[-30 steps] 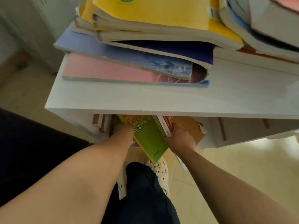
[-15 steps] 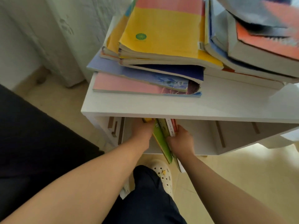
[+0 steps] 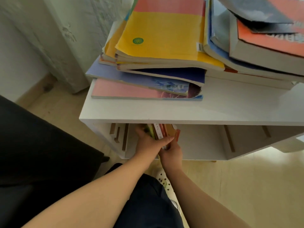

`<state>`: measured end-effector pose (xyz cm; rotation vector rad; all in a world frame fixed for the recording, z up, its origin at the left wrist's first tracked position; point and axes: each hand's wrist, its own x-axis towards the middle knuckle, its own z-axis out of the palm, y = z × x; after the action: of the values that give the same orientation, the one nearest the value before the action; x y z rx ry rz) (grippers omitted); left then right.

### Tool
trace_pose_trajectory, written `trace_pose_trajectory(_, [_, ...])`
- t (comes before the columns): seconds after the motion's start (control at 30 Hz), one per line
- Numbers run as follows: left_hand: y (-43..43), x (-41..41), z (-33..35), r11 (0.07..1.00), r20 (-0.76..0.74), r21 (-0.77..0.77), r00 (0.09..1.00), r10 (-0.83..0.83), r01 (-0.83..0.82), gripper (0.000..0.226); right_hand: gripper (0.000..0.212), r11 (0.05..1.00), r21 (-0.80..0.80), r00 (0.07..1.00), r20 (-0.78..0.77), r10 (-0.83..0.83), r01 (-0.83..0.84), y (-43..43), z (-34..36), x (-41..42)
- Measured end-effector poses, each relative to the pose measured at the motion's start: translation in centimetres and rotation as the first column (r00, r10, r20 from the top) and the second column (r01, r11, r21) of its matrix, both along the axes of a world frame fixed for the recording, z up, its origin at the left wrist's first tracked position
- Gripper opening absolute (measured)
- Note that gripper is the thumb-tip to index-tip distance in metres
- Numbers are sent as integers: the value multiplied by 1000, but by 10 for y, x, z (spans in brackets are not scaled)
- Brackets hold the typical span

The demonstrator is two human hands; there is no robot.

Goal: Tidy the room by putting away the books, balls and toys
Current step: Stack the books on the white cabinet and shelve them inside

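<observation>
A small bundle of upright books [image 3: 162, 131], green, white-spined, red and brown, stands in the left open compartment of the white shelf unit [image 3: 230, 109]. My left hand [image 3: 145, 141] grips the bundle from its left side, thumb across the front edges. My right hand [image 3: 172, 153] holds the books from below and the right. Their far ends are hidden under the shelf top. On top lie piles of books: a yellow-and-pink one [image 3: 164, 33] over blue ones and a pink one [image 3: 118, 89], and a thicker pile [image 3: 263, 46] at the right.
A dark piece of furniture [image 3: 41, 145] fills the left. A pale curtain [image 3: 57, 38] hangs behind the shelf. Thin wooden boards [image 3: 118, 134] lean in the compartment's left side. My dark trouser leg and white perforated shoe [image 3: 164, 180] are on the beige floor below.
The green book, tilted out of the compartment a second ago, now stands upright with the others, pushed further in. My hands have closed together on the bundle. The camera has pulled back.
</observation>
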<state>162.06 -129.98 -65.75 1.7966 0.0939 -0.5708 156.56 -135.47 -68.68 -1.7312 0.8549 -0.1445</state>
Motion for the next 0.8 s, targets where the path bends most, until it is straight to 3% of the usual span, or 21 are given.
trace_pose_trajectory(0.23, [-14,1,-9,965,100,131,971,217,-229,51,40,992,46,993,-18,120,-119,1,-8,4])
trace_pose_trajectory(0.33, [-12,9,-12,918,101,157,931,351,-364,54,55,968,86,971,-7,238,-237,-1,-10,5])
trace_pose_trajectory(0.5, [0,19,-19,899,-14,174,912,410,-402,39,67,908,132,913,-37,406,-398,-9,-4,-3])
trace_pose_trajectory(0.57, [4,22,-17,905,-85,129,904,418,-406,26,58,902,140,908,-42,417,-407,-16,2,-5])
trace_pose_trajectory(0.67, [4,21,-9,905,-216,36,881,420,-423,28,33,919,222,943,8,333,-327,-26,16,-7])
trace_pose_trajectory(0.8, [6,7,14,886,-385,-65,831,402,-459,27,29,946,59,938,-122,324,-319,-47,33,-8])
